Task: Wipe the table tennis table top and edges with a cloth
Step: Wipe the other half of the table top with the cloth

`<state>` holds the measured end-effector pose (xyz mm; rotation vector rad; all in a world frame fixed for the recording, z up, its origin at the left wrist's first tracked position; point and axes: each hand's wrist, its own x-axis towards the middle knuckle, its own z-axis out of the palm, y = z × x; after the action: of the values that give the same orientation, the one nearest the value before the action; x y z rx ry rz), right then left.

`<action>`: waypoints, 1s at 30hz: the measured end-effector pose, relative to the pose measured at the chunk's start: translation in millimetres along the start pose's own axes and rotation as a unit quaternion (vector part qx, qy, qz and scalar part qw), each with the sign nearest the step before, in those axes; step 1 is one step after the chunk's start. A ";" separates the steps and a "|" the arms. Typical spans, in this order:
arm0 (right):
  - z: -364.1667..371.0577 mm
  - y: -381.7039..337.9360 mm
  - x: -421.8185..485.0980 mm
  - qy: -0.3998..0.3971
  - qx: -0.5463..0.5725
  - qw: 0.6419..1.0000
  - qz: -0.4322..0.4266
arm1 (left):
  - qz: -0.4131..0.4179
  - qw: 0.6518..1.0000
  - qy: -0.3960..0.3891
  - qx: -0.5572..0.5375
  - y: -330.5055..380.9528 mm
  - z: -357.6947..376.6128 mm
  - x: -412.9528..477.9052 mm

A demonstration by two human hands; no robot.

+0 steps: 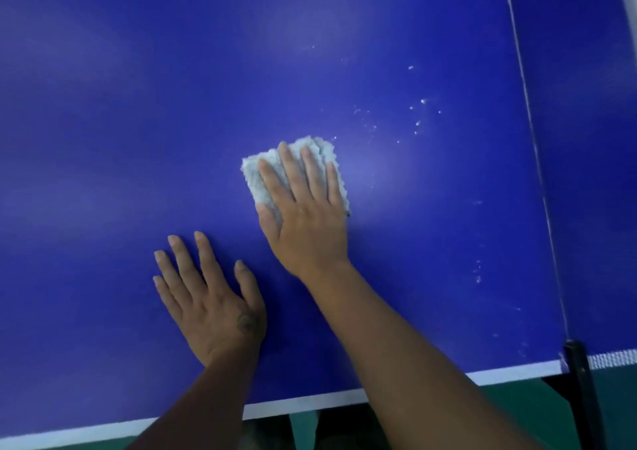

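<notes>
The left hand is laid flat, fingers spread, on the blue table tennis surface. Just right of it, the folded pale fluffy cloth is pressed down under the flat right hand. White specks are seen up and right of the cloth.

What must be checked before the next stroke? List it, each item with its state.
1. Right hand on cloth: ok, it presses flat, fingers straight.
2. Cloth on table: ok, it lies on the blue top.
3. Left hand braced: ok, flat on the top, apart from the cloth.
4. Specks wiped: not ok, white specks lie to the right of the cloth.
5. Cloth's underside clean: cannot tell, hidden.
6. Near edge wiped: cannot tell.
</notes>
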<state>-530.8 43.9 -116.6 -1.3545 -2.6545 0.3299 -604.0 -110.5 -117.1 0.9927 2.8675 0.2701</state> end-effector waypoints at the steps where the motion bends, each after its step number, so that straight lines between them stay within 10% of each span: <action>1: -1.9 7.5 11.0 -0.001 -0.004 1.000 0.000 | 0.002 1.000 0.003 -0.002 1.0 0.0 0.3; 10: -42.6 128.3 42.8 -0.039 -0.059 0.985 0.160 | 0.033 0.998 0.013 -0.055 48.9 -0.9 56.3; 20: -2.6 43.4 136.7 0.031 -0.020 0.999 0.009 | 0.050 0.998 0.043 -0.017 101.0 21.8 182.0; 30: -27.8 124.4 149.5 0.009 -0.072 0.989 0.126 | 0.050 0.998 0.031 -0.018 110.3 11.9 182.0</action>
<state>-514.8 239.7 -117.8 -1.7341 -2.5372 0.1545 -678.3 89.2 -112.8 1.1432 2.8605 0.3664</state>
